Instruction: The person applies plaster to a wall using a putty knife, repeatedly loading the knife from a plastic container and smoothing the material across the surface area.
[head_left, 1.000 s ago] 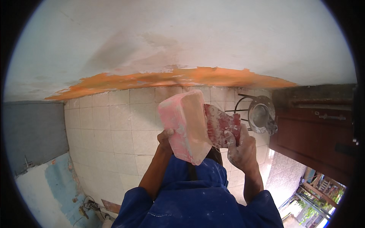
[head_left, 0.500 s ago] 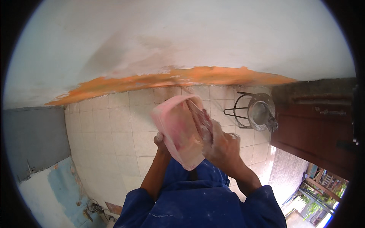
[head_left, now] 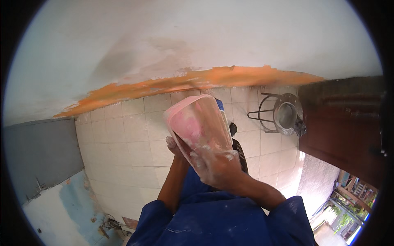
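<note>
A pink plastic tub (head_left: 189, 123), smeared with pale putty-like paste, is held tilted in front of my body. My left hand (head_left: 174, 146) grips it at its left side; the thumb shows and the other fingers are hidden behind the tub. My right hand (head_left: 219, 166), coated with whitish paste, reaches over the near end with its fingers bent down inside the tub. Along the tub's inner left wall, beside those fingers, runs a dark thin edge, perhaps a flat blade. What the right hand holds is mostly hidden and blurred.
Ahead rises a whitish wall (head_left: 246, 33) with an orange strip (head_left: 246, 76) along its foot. On the tiled floor (head_left: 135, 143) stands a stool (head_left: 266, 117) bearing a metal bowl (head_left: 286, 115). A brown door (head_left: 336, 131) is at right, a grey panel (head_left: 43, 151) at left.
My right hand has gone from the tub's right rim to its near left inside. The tub has turned slightly. My foot and leg now show beyond it at right.
</note>
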The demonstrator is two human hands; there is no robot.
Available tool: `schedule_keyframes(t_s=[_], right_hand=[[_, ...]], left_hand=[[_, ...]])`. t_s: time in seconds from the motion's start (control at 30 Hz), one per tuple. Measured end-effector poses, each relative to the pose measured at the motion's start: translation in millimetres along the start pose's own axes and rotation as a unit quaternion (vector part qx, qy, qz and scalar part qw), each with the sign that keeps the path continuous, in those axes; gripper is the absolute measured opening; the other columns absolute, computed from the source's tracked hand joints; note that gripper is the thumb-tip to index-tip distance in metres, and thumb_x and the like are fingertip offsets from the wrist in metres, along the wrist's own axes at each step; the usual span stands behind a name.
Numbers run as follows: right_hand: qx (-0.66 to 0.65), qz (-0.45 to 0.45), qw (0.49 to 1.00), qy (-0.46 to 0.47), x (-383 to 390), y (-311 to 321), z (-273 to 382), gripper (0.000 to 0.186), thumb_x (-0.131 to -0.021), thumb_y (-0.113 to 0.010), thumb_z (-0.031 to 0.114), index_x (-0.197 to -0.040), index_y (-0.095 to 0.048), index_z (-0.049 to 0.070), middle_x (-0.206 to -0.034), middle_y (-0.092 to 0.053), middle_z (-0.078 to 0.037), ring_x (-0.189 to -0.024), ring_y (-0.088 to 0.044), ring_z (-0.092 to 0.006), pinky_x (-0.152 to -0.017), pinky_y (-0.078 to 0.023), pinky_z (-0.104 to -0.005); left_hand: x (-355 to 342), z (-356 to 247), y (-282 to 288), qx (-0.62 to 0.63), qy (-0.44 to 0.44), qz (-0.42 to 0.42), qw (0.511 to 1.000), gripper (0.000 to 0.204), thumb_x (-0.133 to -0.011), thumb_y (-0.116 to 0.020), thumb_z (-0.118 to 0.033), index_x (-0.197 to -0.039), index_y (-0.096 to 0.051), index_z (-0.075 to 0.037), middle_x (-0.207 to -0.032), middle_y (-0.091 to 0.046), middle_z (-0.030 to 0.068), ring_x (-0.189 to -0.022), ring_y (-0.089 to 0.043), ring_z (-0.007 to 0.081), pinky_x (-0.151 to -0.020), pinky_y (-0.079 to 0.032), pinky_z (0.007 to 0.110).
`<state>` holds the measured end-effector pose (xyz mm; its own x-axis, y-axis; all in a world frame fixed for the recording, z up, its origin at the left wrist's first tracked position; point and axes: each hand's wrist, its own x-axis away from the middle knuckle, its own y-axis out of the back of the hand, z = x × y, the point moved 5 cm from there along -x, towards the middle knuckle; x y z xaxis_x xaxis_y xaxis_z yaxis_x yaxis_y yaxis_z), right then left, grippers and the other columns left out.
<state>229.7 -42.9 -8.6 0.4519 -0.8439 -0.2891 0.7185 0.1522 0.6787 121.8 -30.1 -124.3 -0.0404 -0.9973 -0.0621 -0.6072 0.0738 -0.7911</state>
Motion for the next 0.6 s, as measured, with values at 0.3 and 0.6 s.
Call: schedule_keyframes(t_s=[0.3,0.6], right_hand=[[0.052,0.006,0.992,-0.115,10.9,17.8,2.2,0.009,-0.079,-0.061,0.005,-0.087,-0.057,0.001,-0.072,-0.061,-0.011,-0.063,-0.062,-0.0272,-0.052,-0.049,-0.0338],[-0.044,-0.011,0.987,-0.153,17.6,1.2,0.9,0.024,-0.070,-0.062,0.004,-0.093,-0.060,0.000,-0.080,-0.064,-0.014,-0.075,-0.063,-0.0314,-0.066,-0.052,-0.0360]], left_hand=[[-2.4,-0.8,3.1,-0.006,0.002,-0.003,1.000,0.077,-0.085,-0.030,-0.066,-0.136,-0.031,-0.009,-0.129,-0.044,0.0108,-0.119,-0.044,0.0268,-0.096,-0.042,0.040],[3.2,0.2,8.3,-0.010,0.017,-0.005,1.000,0.076,-0.086,-0.030,-0.066,-0.136,-0.031,-0.009,-0.129,-0.044,0.0106,-0.118,-0.044,0.0268,-0.096,-0.042,0.040]])
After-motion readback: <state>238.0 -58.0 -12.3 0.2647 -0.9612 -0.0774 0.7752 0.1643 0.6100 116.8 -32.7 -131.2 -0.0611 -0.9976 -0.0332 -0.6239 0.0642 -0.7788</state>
